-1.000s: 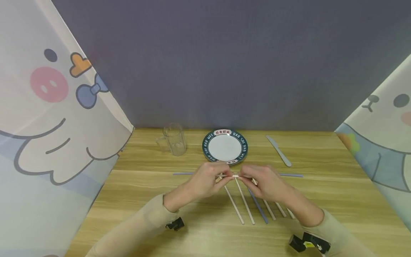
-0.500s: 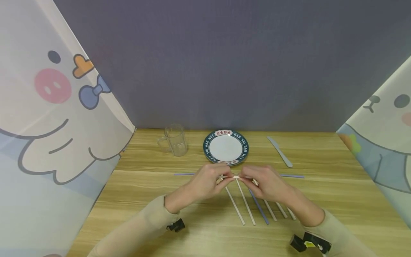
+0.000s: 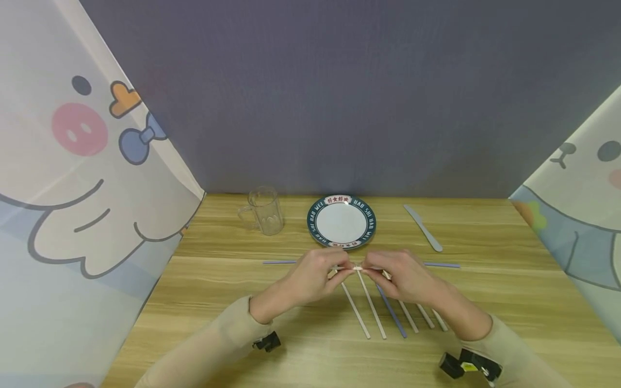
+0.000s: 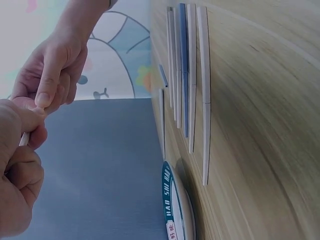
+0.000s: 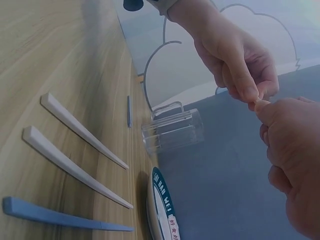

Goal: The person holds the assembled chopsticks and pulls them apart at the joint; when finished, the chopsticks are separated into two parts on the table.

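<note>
In the head view, my left hand (image 3: 312, 276) and right hand (image 3: 400, 275) meet above the table at fingertip height, thumbs and forefingers pinching a thin white chopstick (image 3: 357, 268). Most of it is hidden by the fingers; a short pale length (image 4: 25, 139) of the chopstick shows under the left hand in the left wrist view. Below the hands, several chopsticks lie side by side on the table, including a white chopstick (image 3: 371, 307) and a blue chopstick (image 3: 391, 312). The right hand covers the upper ends of some.
A dark-rimmed plate (image 3: 371, 222) stands just beyond the hands, a clear glass mug (image 3: 269, 213) to its left and a table knife (image 3: 423, 228) to its right. Blue sticks lie crosswise at either side, one on the left (image 3: 278, 262) and another on the right (image 3: 441, 265).
Both hands keep their pinch on the chopstick at nearly the same spot. The whole head view has shifted very slightly; the things on the table stay put.
</note>
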A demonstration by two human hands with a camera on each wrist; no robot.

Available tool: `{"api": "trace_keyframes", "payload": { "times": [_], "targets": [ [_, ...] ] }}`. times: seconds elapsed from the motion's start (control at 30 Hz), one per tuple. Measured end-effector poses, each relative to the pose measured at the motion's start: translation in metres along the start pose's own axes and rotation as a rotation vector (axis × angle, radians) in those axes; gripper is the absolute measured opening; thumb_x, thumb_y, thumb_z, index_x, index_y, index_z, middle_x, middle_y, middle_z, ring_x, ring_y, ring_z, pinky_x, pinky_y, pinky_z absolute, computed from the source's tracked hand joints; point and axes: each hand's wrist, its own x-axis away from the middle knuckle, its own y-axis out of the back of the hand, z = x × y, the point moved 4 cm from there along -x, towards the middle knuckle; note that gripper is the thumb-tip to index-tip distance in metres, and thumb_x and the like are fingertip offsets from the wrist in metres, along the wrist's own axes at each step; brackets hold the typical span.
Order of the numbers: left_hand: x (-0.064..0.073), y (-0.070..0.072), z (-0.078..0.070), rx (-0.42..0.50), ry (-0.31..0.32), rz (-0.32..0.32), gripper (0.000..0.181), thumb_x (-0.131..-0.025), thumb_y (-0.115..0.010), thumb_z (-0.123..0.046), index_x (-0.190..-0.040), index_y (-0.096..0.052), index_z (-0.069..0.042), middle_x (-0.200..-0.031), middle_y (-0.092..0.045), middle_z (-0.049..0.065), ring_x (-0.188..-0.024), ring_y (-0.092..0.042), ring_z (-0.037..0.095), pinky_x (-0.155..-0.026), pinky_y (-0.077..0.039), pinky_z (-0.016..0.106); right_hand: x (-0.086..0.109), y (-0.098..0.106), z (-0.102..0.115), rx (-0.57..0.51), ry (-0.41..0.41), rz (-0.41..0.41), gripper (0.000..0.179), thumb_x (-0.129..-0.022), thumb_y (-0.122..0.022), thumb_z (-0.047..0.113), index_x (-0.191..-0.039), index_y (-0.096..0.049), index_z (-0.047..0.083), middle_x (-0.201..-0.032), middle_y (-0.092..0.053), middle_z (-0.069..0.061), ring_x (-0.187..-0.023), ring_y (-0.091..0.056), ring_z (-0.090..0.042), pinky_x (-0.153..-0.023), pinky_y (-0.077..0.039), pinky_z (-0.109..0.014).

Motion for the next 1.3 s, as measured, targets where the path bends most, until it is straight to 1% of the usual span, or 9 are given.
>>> {"api": "trace_keyframes", "payload": {
  "times": [0.13, 0.3, 0.4, 0.5, 0.63, 0.77, 0.97, 1.2, 1.3],
  "targets": [
    [0.0012, -0.0019, 0.0016, 0.003, 0.001, -0.002, 0.009, -0.094, -0.079, -0.007, -0.089, -0.073, -0.011, -0.083, -0.074, -0.001, -0.076, -0.069, 0.008, -0.073, -0.056, 0.011, 0.0006, -0.0009, -0.0009, 0.002, 0.004, 0.011, 0.015, -0.107, -0.064, 0.016, -0.092, -0.063, 0.018, -0.074, -0.054, 0.012, -0.062, -0.040, 0.006, -0.054, -0.034, -0.004],
    [0.0018, -0.0040, 0.0028, 0.004, 0.010, -0.008, 0.009, -0.094, -0.079, -0.007, -0.089, -0.073, -0.011, -0.084, -0.074, -0.001, -0.078, -0.070, 0.009, -0.074, -0.059, 0.014, 0.0015, -0.0017, -0.0014, 0.005, -0.012, 0.014, 0.017, -0.096, -0.073, 0.004, -0.090, -0.062, 0.015, -0.072, -0.051, 0.011, -0.062, -0.037, 0.006, -0.054, -0.032, -0.005],
    [0.0016, -0.0041, 0.0032, -0.001, 0.008, -0.009, 0.008, -0.094, -0.079, -0.008, -0.089, -0.073, -0.010, -0.085, -0.075, -0.001, -0.079, -0.071, 0.010, -0.075, -0.060, 0.017, 0.0015, -0.0020, -0.0019, 0.002, -0.020, 0.015, 0.017, -0.098, -0.073, 0.006, -0.090, -0.061, 0.015, -0.072, -0.051, 0.011, -0.062, -0.037, 0.006, -0.054, -0.032, -0.005],
    [0.0013, -0.0033, 0.0030, -0.010, 0.002, -0.009, 0.008, -0.094, -0.080, -0.009, -0.089, -0.073, -0.011, -0.085, -0.075, -0.001, -0.078, -0.071, 0.009, -0.075, -0.059, 0.014, 0.0009, -0.0016, -0.0022, -0.008, -0.011, 0.016, 0.017, -0.098, -0.072, 0.006, -0.091, -0.061, 0.016, -0.072, -0.051, 0.011, -0.063, -0.037, 0.006, -0.054, -0.033, -0.005],
    [0.0017, -0.0031, 0.0027, -0.008, -0.003, -0.002, 0.008, -0.094, -0.080, -0.009, -0.089, -0.073, -0.011, -0.084, -0.075, -0.001, -0.078, -0.071, 0.008, -0.074, -0.057, 0.012, 0.0002, -0.0007, -0.0019, -0.019, 0.002, 0.022, 0.021, -0.093, -0.075, 0.001, -0.093, -0.063, 0.018, -0.073, -0.054, 0.011, -0.063, -0.038, 0.007, -0.054, -0.033, -0.005],
    [0.0029, -0.0045, 0.0034, -0.003, 0.005, 0.007, 0.008, -0.094, -0.079, -0.009, -0.089, -0.074, -0.011, -0.085, -0.075, -0.002, -0.078, -0.071, 0.008, -0.075, -0.057, 0.011, 0.0001, -0.0003, -0.0012, -0.012, 0.007, 0.025, 0.016, -0.099, -0.071, 0.006, -0.092, -0.063, 0.018, -0.074, -0.055, 0.012, -0.063, -0.038, 0.007, -0.054, -0.032, -0.004],
    [0.0024, -0.0051, 0.0030, -0.007, 0.014, 0.008, 0.007, -0.094, -0.079, -0.007, -0.090, -0.074, -0.011, -0.085, -0.075, -0.001, -0.078, -0.071, 0.009, -0.074, -0.058, 0.014, 0.0002, 0.0002, -0.0001, 0.002, 0.009, 0.012, 0.017, -0.108, -0.062, 0.016, -0.091, -0.062, 0.018, -0.073, -0.051, 0.012, -0.063, -0.035, 0.008, -0.054, -0.031, -0.004],
    [0.0020, -0.0047, 0.0007, -0.026, -0.005, 0.012, 0.007, -0.095, -0.078, -0.008, -0.090, -0.073, -0.011, -0.085, -0.074, -0.002, -0.079, -0.071, 0.008, -0.075, -0.058, 0.014, 0.0019, -0.0009, 0.0000, 0.017, 0.014, -0.001, 0.020, -0.107, -0.064, 0.016, -0.087, -0.061, 0.017, -0.071, -0.049, 0.012, -0.063, -0.034, 0.008, -0.054, -0.029, -0.004],
    [0.0019, -0.0051, 0.0010, -0.014, 0.005, 0.019, 0.007, -0.095, -0.077, -0.007, -0.090, -0.073, -0.010, -0.085, -0.074, -0.001, -0.078, -0.070, 0.008, -0.074, -0.058, 0.014, 0.0020, -0.0013, -0.0002, 0.024, 0.011, -0.002, 0.025, -0.110, -0.058, 0.022, -0.087, -0.061, 0.017, -0.071, -0.048, 0.012, -0.063, -0.033, 0.009, -0.053, -0.028, -0.004]
  ]
}}
